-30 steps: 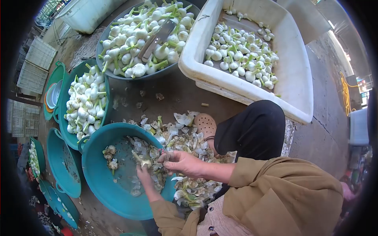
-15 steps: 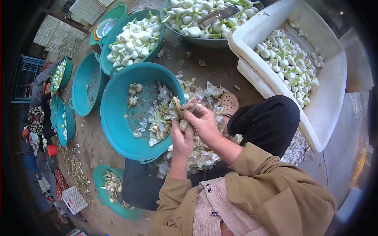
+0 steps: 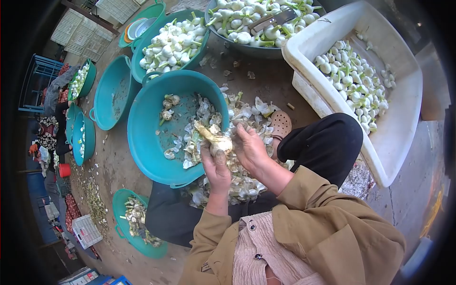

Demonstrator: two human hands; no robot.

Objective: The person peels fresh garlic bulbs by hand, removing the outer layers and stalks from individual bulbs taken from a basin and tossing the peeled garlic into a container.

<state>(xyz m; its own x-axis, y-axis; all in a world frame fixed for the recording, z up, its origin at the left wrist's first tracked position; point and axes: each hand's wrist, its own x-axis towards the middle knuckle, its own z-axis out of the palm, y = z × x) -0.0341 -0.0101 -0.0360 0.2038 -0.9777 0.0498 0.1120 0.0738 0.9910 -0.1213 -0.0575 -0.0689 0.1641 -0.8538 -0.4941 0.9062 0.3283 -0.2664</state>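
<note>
My left hand (image 3: 217,172) grips a garlic bulb (image 3: 220,144) from below, its yellowed stalk pointing up and left over the basin. The bulb still wears papery skin. Just to its right is my right hand (image 3: 251,149), fingers loosely stretched and apart from the bulb, with nothing plain to see in them. Beneath both hands lies a heap of white garlic skins (image 3: 247,173). The teal basin (image 3: 142,135) in front of me holds a few unpeeled garlic bulbs (image 3: 167,107) and loose husks.
A white tub (image 3: 399,137) of peeled garlic stands at the right. At the back, a grey basin (image 3: 247,49) holds garlic and a cleaver (image 3: 275,20). More peeled garlic (image 3: 173,45) fills a green basin. Lower left, another green tub (image 3: 124,223) contains untrimmed bulbs.
My right hand has come away from the garlic bulb, which now shows in my left hand with its stalk tilted leftward. The view has shifted slightly.
</note>
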